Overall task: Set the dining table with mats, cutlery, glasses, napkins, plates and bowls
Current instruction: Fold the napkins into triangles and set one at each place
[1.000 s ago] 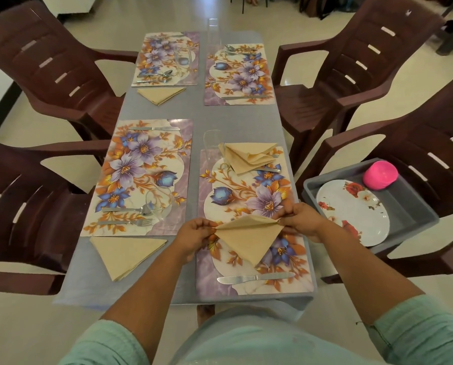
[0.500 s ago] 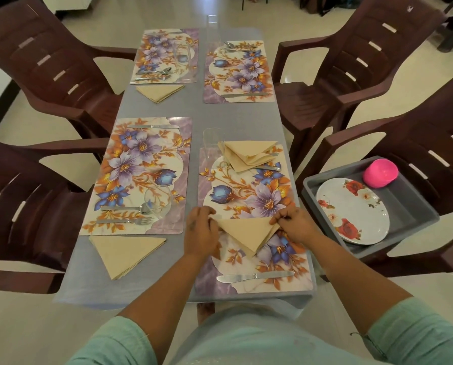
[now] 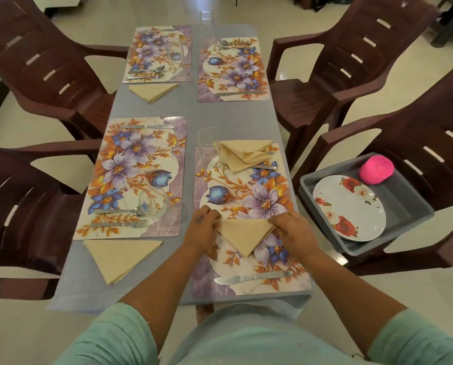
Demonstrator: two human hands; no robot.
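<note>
Napkin (image 3: 244,235): beige cloth, folded to a triangle, point toward the person, lying flat on the near right floral mat (image 3: 249,204). Left hand (image 3: 203,230) grip: fingers curled onto the napkin's left corner. Right hand (image 3: 291,231) grip: fingers pinch the right corner. Knife (image 3: 251,277) lies on the same mat, nearer the person. Table (image 3: 230,114) has a grey-blue cloth; brown plastic chairs (image 3: 351,61) stand around it on a pale tiled floor.

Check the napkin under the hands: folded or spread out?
Folded. The napkin lies as a neat triangle on the near right mat, point toward the person, its corners under the left hand and right hand.
</note>
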